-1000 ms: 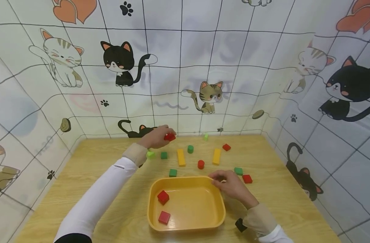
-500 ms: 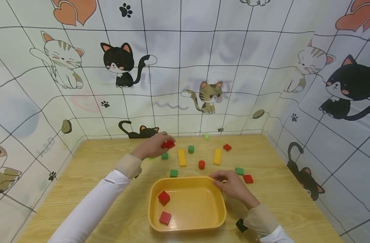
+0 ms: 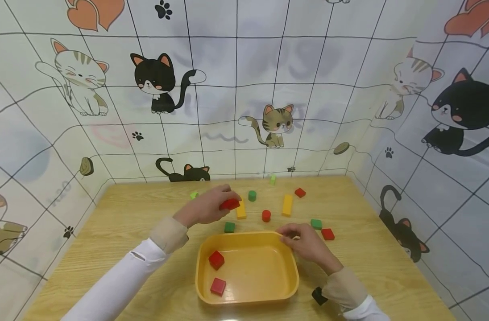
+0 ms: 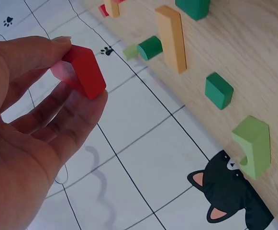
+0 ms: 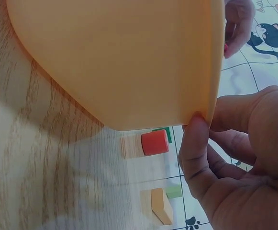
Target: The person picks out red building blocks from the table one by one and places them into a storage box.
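My left hand (image 3: 207,206) pinches a red toy block (image 4: 87,73) between thumb and fingertips, raised over the far part of the table. In the head view it overlaps an orange-yellow long block (image 3: 241,210). My right hand (image 3: 307,245) grips the far right corner of a yellow plastic tray (image 3: 260,278), thumb and fingers on its rim. Two red blocks lie in the tray's left half: a cube (image 3: 216,260) and a flatter pinkish-red block (image 3: 218,286). A green block (image 3: 229,227) sits just beyond the tray.
Beyond the tray lie a red cylinder (image 3: 266,216), a green cylinder (image 3: 252,195), another long block (image 3: 287,205) and a red block (image 3: 300,192). At right are a green block (image 3: 316,224) and red block (image 3: 327,234). A cat-print cloth (image 3: 236,102) stands behind the table.
My left hand has come down and nearer the tray, shifting slightly right, with the red block in its fingers. My right hand stays on the tray's corner.
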`<state>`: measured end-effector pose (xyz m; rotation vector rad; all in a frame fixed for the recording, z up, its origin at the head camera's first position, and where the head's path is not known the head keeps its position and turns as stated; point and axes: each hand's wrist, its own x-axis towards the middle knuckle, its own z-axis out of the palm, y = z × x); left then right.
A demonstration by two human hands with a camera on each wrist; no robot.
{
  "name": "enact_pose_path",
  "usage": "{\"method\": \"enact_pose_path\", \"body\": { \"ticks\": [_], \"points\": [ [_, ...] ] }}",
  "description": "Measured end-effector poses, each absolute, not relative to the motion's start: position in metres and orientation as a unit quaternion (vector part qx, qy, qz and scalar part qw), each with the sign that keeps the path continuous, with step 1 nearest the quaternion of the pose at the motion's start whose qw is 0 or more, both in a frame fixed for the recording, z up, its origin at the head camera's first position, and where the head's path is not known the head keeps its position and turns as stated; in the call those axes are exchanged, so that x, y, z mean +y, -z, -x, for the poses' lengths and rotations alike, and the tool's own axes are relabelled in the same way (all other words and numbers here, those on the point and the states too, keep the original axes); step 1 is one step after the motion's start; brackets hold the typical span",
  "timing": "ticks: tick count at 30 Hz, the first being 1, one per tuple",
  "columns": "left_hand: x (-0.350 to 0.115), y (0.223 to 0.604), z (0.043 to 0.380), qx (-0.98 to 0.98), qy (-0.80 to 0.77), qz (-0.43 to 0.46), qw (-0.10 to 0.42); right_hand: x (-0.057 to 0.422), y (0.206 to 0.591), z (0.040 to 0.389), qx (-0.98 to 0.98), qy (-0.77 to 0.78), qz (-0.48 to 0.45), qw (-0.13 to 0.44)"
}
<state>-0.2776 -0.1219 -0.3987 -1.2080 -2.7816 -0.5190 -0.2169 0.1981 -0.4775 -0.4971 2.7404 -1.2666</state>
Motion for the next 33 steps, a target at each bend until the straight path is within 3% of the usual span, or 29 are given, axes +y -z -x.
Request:
{"method": "enact_pose_path", "body": {
  "ticks": [11,27,33],
  "points": [
    [-0.105,0.399,0.247,-0.908,0.129,0.398,-0.019,0.198,0.477,0.217,0.895,0.413,0.167,0.041],
    [-0.084,0.415,0.216,-0.878,0.093,0.466,-0.048,0.196,0.477,0.218,0.897,0.415,0.146,0.047],
    [-0.083,0.425,0.21,-0.879,0.083,0.461,-0.096,0.196,0.476,0.218,0.897,0.416,0.14,0.051]
  ]
}}
